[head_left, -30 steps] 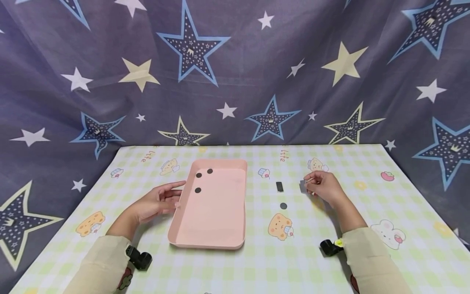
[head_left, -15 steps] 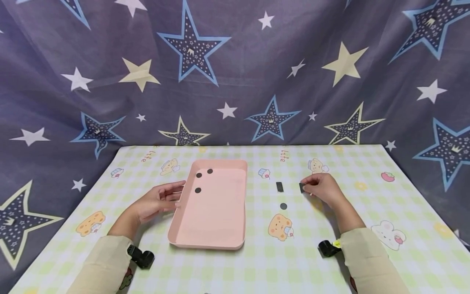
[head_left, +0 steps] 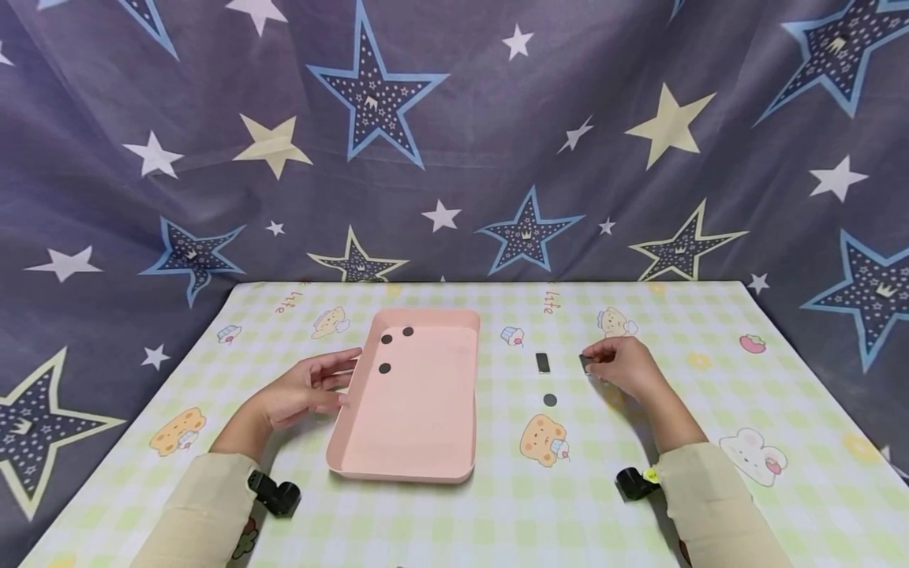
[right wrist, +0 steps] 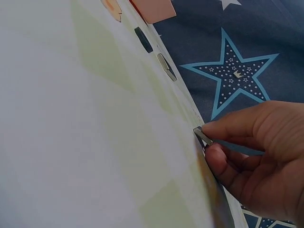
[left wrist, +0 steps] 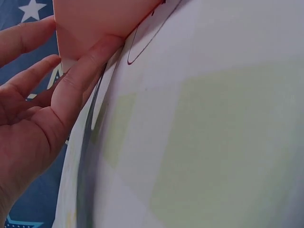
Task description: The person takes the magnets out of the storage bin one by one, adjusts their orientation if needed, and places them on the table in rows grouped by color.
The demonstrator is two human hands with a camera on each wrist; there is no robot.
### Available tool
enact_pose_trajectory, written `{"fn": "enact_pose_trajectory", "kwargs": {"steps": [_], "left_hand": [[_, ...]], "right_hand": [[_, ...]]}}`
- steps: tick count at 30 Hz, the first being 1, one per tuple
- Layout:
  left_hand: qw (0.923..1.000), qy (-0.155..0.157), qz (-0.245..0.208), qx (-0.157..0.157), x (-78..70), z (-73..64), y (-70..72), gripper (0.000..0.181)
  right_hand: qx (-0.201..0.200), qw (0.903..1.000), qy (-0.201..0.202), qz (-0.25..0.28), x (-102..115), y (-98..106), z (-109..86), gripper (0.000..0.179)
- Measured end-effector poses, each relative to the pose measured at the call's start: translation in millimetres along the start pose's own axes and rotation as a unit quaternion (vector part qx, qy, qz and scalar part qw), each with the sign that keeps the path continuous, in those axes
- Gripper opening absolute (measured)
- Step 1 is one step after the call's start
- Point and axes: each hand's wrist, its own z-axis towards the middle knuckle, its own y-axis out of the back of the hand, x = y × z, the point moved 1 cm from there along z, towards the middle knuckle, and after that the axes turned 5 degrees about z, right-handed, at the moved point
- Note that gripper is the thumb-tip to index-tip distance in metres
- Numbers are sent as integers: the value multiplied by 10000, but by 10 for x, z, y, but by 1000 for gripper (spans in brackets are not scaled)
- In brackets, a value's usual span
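Observation:
My right hand (head_left: 623, 367) pinches a small dark rectangular piece (right wrist: 203, 135) between thumb and fingertips, close over the right part of the table. In the right wrist view its silvery edge shows, and the fingers hide part of it. A similar dark rectangle (head_left: 543, 363) lies to the left of that hand, with a dark round disc (head_left: 550, 400) nearer the front. At the pink tray (head_left: 415, 426), my left hand (head_left: 301, 394) touches the left wall with its thumb and extended fingertips. Inside the tray, toward its back left, lie three dark discs (head_left: 385, 368).
A green-and-white checked cloth (head_left: 511, 513) with printed cartoon figures covers the table. Behind it hangs a dark curtain (head_left: 454, 158) with stars. Black wrist cameras (head_left: 274, 494) sit on both sleeves.
The rectangular piece has turned in my right fingers, from a grey face showing to a dark one, and that hand has dipped slightly. My left hand and the tray stay put.

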Motion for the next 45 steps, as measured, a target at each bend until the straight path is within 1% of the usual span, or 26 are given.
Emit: {"fn": "enact_pose_trajectory", "kwargs": {"steps": [7, 16, 19, 24, 32, 34, 37, 40, 45], "left_hand": [[9999, 108, -97, -7, 4, 5, 6, 88], [9999, 74, -104, 27, -22, -2, -9, 86], [9999, 48, -112, 46, -25, -3, -12, 85], [9999, 32, -113, 65, -30, 1, -21, 84], [9999, 47, -127, 84, -30, 7, -23, 84], [9999, 40, -99, 88, -25, 8, -22, 84], [9999, 58, -64, 91, -25, 1, -20, 84], [9999, 86, -24, 95, -33, -4, -19, 84], [9998, 204, 70, 51, -40, 4, -20, 84]], "right_hand": [[63, 9999, 33, 78, -9, -3, -2, 18], [30, 10000, -31, 37, -2, 4, -2, 20], [-4, 9999, -51, 133, 18, 17, -4, 22], [-66, 9993, 124, 357, 82, 50, 0, 27], [-229, 9984, 461, 240, 199, 57, 23, 28], [-269, 9977, 504, 375, 231, 44, 28, 28], [-234, 9944, 603, 835, 282, 19, 24, 29], [-124, 9890, 755, 1269, 321, -9, 22, 31], [92, 9836, 968, 1520, 386, -51, 23, 29]]}}
